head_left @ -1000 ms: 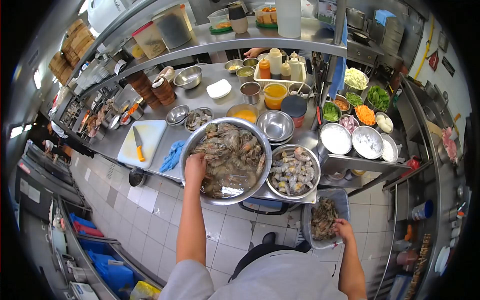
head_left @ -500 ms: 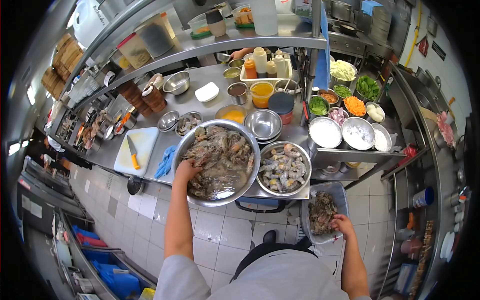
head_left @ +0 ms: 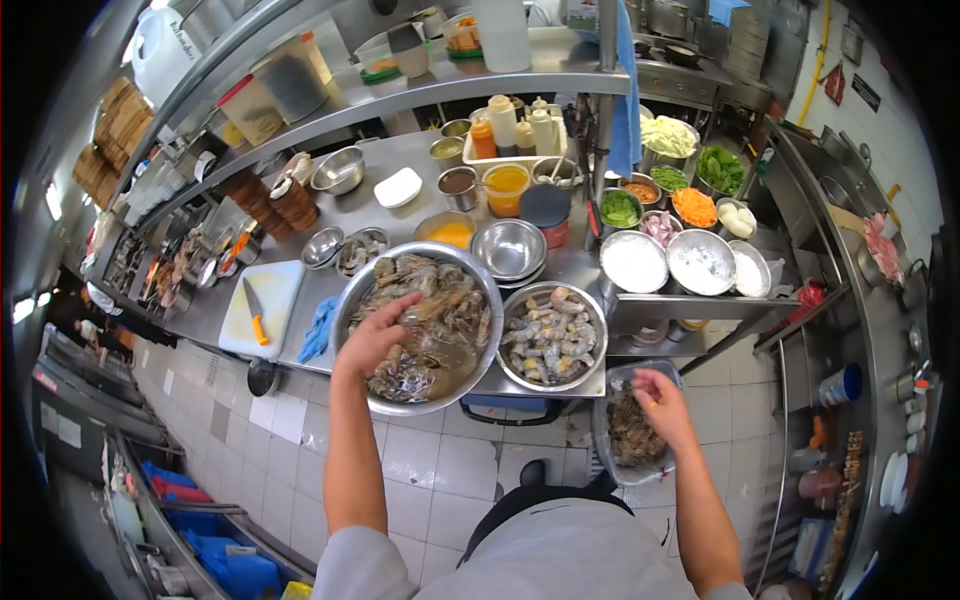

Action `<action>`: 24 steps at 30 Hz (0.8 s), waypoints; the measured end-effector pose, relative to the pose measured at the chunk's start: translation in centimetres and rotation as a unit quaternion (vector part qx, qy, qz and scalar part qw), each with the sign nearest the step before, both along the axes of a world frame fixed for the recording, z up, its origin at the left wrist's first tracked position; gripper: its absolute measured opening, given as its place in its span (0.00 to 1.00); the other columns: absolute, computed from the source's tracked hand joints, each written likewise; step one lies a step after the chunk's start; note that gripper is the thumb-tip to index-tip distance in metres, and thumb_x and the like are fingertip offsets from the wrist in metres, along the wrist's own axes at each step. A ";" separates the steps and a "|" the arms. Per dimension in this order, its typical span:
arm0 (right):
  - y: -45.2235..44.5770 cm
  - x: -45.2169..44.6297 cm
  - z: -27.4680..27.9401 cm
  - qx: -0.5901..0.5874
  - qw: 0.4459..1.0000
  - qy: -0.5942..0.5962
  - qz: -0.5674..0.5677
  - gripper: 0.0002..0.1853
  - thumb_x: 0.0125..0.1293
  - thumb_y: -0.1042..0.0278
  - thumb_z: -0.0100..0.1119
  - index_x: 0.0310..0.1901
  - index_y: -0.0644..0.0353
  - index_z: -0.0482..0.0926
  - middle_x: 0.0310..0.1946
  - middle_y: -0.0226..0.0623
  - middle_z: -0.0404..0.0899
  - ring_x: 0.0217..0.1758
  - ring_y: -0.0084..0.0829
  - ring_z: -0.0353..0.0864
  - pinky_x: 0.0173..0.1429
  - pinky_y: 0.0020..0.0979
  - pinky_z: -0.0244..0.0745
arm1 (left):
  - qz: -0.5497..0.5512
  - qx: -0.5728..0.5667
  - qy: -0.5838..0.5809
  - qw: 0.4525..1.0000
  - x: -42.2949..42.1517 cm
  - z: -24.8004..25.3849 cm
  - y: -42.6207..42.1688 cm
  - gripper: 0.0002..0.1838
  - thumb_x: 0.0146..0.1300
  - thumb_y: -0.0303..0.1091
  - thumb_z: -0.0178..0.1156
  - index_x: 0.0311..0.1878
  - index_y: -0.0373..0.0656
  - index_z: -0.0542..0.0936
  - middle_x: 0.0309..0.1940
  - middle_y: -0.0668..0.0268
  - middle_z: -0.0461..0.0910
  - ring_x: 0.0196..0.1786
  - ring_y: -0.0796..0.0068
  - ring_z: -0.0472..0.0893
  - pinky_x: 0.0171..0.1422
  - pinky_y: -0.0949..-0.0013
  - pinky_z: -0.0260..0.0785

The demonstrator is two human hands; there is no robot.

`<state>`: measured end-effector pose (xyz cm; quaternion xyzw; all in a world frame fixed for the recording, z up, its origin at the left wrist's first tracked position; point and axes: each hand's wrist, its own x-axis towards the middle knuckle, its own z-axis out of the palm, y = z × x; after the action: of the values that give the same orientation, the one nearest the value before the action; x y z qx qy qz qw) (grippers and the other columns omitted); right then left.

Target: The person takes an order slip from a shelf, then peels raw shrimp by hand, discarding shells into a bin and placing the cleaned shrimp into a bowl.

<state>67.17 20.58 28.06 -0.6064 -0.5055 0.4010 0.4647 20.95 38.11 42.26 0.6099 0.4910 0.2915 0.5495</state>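
My left hand [head_left: 378,335] is over a large steel bowl [head_left: 487,345] of whole shrimp [head_left: 425,285] in cloudy liquid, its fingers spread and holding nothing. To the right of it stands a steel bowl [head_left: 603,350] of peeled shrimp [head_left: 550,335]. My right hand [head_left: 660,398] hovers over the right side of a grey bin [head_left: 668,372] that holds shrimp heads and shells [head_left: 630,435]. Its fingers are bent, and whether anything small is between them cannot be made out.
A white cutting board [head_left: 240,310] with a yellow-handled knife [head_left: 255,315] lies at the left, beside a blue cloth [head_left: 318,328]. Small steel bowls [head_left: 508,250] stand behind. Bowls of white powder [head_left: 633,262] and vegetables are at the right, below a steel shelf [head_left: 440,88].
My left hand has lifted from the shrimp, its fingers now spread. My right hand has risen from the bin's edge to above it. The whole view has shifted somewhat.
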 end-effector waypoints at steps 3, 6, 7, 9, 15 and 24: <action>1.6 -3.6 9.3 0.145 0.965 -0.212 0.050 0.22 0.57 0.74 0.68 0.55 0.59 0.80 0.50 0.44 0.79 0.57 0.44 0.77 0.63 0.39 0.71 | -0.090 0.015 -0.052 0.994 6.9 -0.1 -1.0 0.40 0.56 0.18 0.55 0.75 0.43 0.63 0.63 0.63 0.74 0.61 0.74 0.73 0.64 0.72 0.66; 3.6 -5.2 12.3 0.224 0.934 -0.259 0.099 0.24 0.57 0.66 0.70 0.56 0.58 0.79 0.54 0.44 0.78 0.60 0.46 0.74 0.65 0.42 0.69 | -0.175 0.045 -0.041 0.983 15.4 -1.3 -2.8 0.44 0.56 0.17 0.56 0.78 0.43 0.56 0.66 0.60 0.69 0.61 0.75 0.73 0.64 0.71 0.67; 4.0 -5.3 12.4 0.207 0.928 -0.293 0.097 0.24 0.58 0.64 0.70 0.57 0.58 0.79 0.57 0.44 0.77 0.62 0.46 0.73 0.66 0.44 0.68 | -0.198 0.053 -0.042 0.978 17.8 -2.1 -3.5 0.43 0.57 0.18 0.57 0.78 0.43 0.57 0.65 0.59 0.70 0.59 0.74 0.74 0.63 0.70 0.67; 4.7 -4.3 10.4 0.173 0.930 -0.314 0.080 0.22 0.60 0.61 0.68 0.54 0.61 0.79 0.52 0.46 0.80 0.58 0.47 0.77 0.62 0.43 0.71 | -0.230 0.108 -0.019 0.967 22.0 -5.1 -4.5 0.43 0.57 0.19 0.57 0.78 0.45 0.57 0.58 0.59 0.75 0.56 0.75 0.75 0.61 0.71 0.68; 2.3 2.3 3.3 -0.088 0.977 -0.187 0.056 0.20 0.66 0.56 0.65 0.48 0.67 0.78 0.41 0.51 0.83 0.46 0.50 0.82 0.51 0.41 0.75 | -0.205 0.189 -0.006 0.960 29.6 -9.8 -7.2 0.39 0.55 0.20 0.58 0.73 0.48 0.65 0.43 0.55 0.78 0.44 0.58 0.80 0.52 0.62 0.73; -1.4 5.4 -1.1 -0.170 0.983 -0.061 -0.042 0.15 0.69 0.59 0.61 0.44 0.65 0.78 0.35 0.45 0.82 0.39 0.40 0.80 0.46 0.38 0.74 | -0.233 0.438 0.120 0.860 35.6 -13.2 -9.8 0.27 0.56 0.22 0.59 0.62 0.46 0.76 0.49 0.54 0.76 0.50 0.51 0.80 0.53 0.56 0.75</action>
<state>72.58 19.21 26.95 -0.7204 -0.4313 0.4237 0.3399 56.50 28.29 29.02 0.9145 0.2188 0.2641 0.2144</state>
